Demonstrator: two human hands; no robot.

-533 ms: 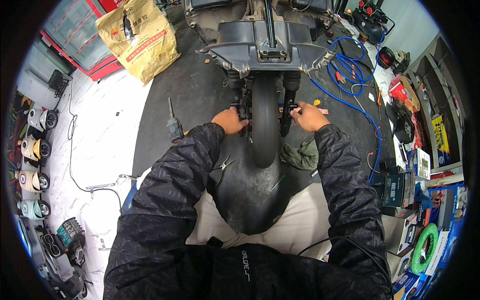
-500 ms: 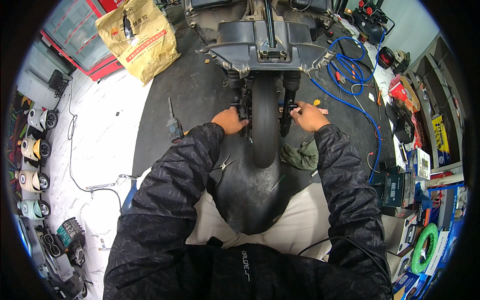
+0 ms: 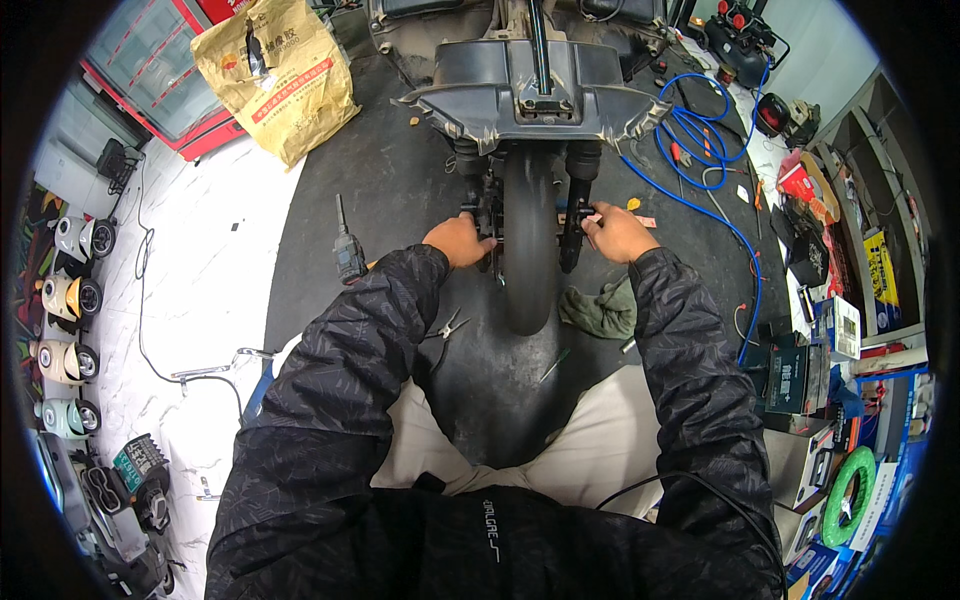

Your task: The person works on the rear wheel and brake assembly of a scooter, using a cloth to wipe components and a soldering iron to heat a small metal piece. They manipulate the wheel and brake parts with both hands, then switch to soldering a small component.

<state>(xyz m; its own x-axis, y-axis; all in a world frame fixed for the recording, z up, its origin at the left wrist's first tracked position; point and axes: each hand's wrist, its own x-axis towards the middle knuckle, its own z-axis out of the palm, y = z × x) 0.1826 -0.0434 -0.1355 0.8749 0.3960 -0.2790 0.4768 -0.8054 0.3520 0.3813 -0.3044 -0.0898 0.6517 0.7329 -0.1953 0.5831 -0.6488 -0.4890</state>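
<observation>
A dark scooter front wheel hangs upright between two black fork legs. My left hand is closed on the lower left fork fitting beside the tire, thumb toward the wheel. My right hand has its fingers curled on a fitting at the lower right fork leg; exactly what its fingertips hold is partly hidden. A green cloth lies below my right hand. Pliers lie below my left hand, and a cordless tool rests to its left.
Scooter bodywork is overhead on a black mat. A yellow sack and red-framed cabinet stand upper left. A blue hose coils at right beside cluttered shelves and boxes. Small model scooters line the left.
</observation>
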